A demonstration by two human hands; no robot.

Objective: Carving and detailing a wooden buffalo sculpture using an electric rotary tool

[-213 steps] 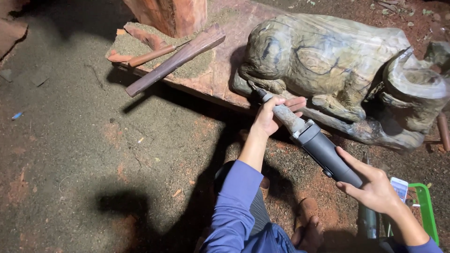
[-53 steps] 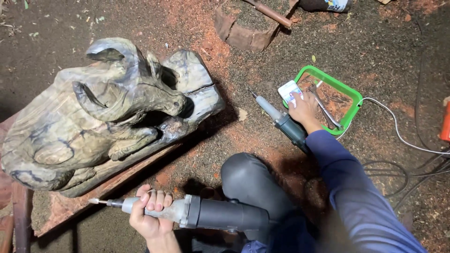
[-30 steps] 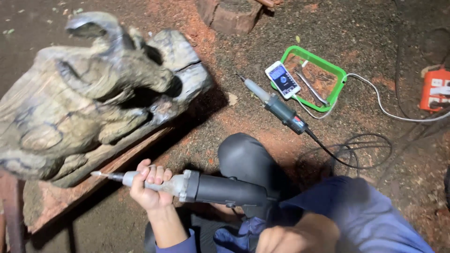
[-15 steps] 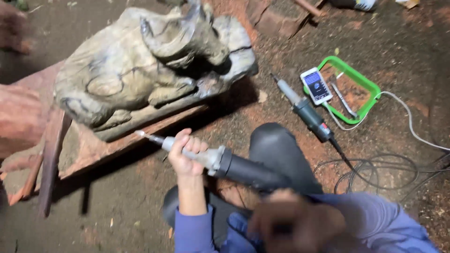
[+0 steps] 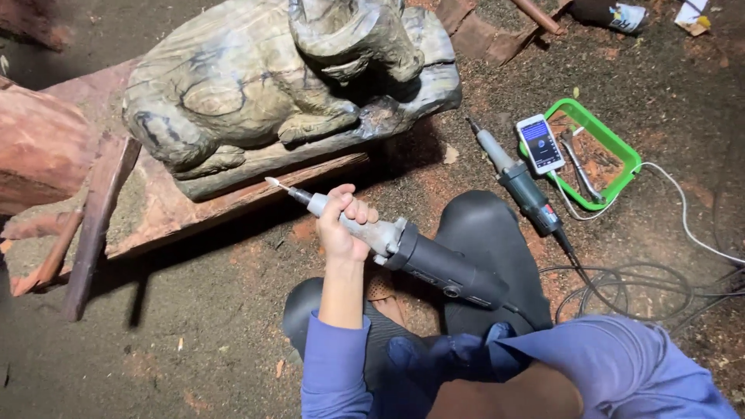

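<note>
Dirt floor [image 5: 155, 326]: grinder [image 5: 403, 252] in left grip [image 5: 341, 229].

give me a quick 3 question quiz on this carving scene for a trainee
1. True or false: the left hand grips the die grinder near its front end.
2. Where does the phone lie?
A. on the wooden carving
B. on the rim of the green tray
C. in the person's lap
3. Fill in: the second grinder lies on the ground between the person's knee and the ____ tray.

Key: 1 true; 2 B; 3 green
</note>
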